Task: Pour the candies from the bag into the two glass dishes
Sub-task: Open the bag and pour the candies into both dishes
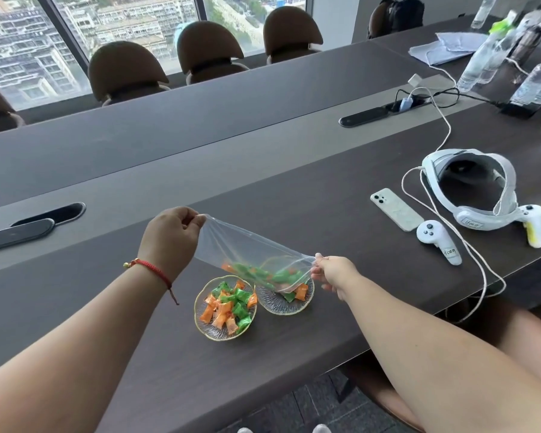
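A clear plastic bag [231, 245] hangs stretched between my hands, tilted down to the right over the right glass dish [278, 304]. My left hand [172, 235] pinches the bag's raised closed corner. My right hand [334, 271] grips the lower open end. Green and orange wrapped candies [260, 273] lie bunched in the bag's low part. A few candies rest in the right dish. The left glass dish [205, 320], gold-rimmed, holds several orange and green candies [228, 307].
Both dishes stand on a dark table near its front edge [263, 379]. To the right lie a white phone [395, 209], a white controller [438, 242], a headset [481, 192] and a cable [481, 270]. Bottles [487, 57] stand far right. Chairs [125, 70] line the far side.
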